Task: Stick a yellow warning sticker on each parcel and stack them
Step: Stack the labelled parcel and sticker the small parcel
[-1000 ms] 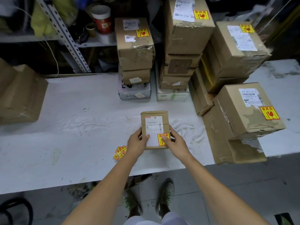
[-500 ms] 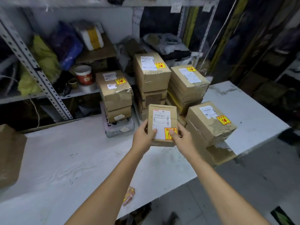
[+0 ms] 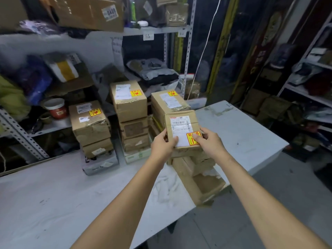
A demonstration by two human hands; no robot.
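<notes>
Ahead, stickered stacks crowd table; left hand, right hand grip parcel.

Stickered parcel between both hands

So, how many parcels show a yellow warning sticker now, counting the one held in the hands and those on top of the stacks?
held parcel: 1
stack-top parcels: 3
Total: 4
</notes>
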